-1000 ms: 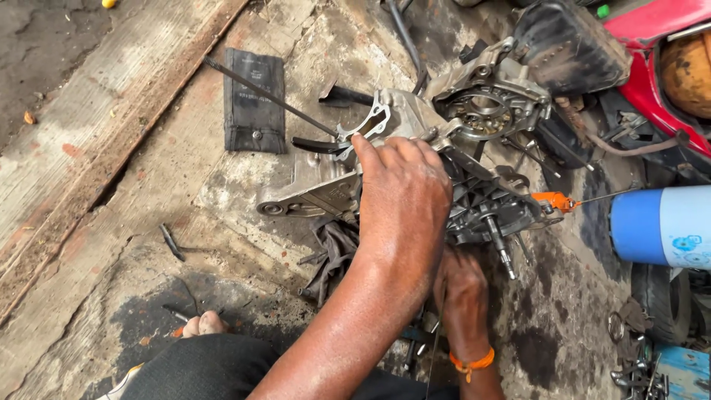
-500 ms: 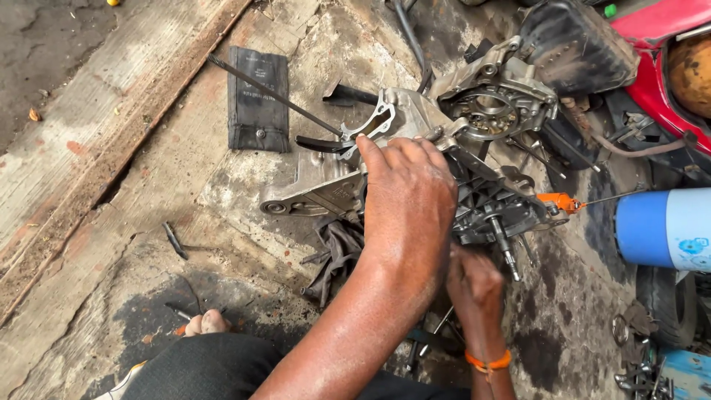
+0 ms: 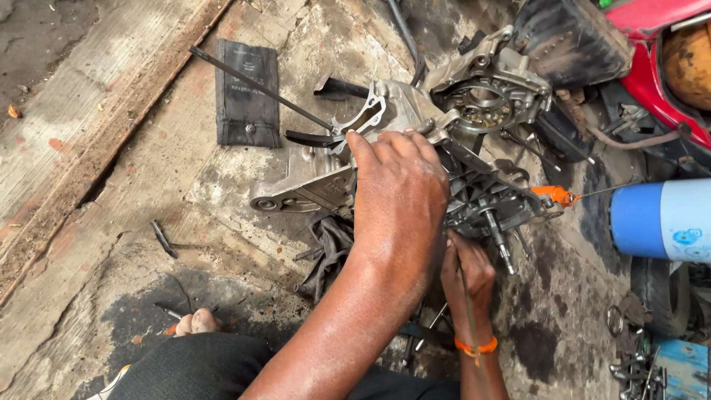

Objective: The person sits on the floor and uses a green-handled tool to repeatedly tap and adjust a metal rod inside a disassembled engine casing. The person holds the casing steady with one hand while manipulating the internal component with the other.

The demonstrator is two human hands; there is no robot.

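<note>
Left hand point(image 3: 396, 196) presses flat, fingers together, steadying the engine casing point(image 3: 415, 148) on the floor, while right hand point(image 3: 465, 270) works beneath it, its fingers' state hidden.

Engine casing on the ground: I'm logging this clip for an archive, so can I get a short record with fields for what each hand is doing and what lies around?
left hand: palm down, pressing on the grey engine casing
right hand: low beside the casing, partly hidden; what it holds cannot be told
wrist: orange band
nearby: black pouch, long black rod, dark rag, blue-and-white can
ground: stained concrete
</note>
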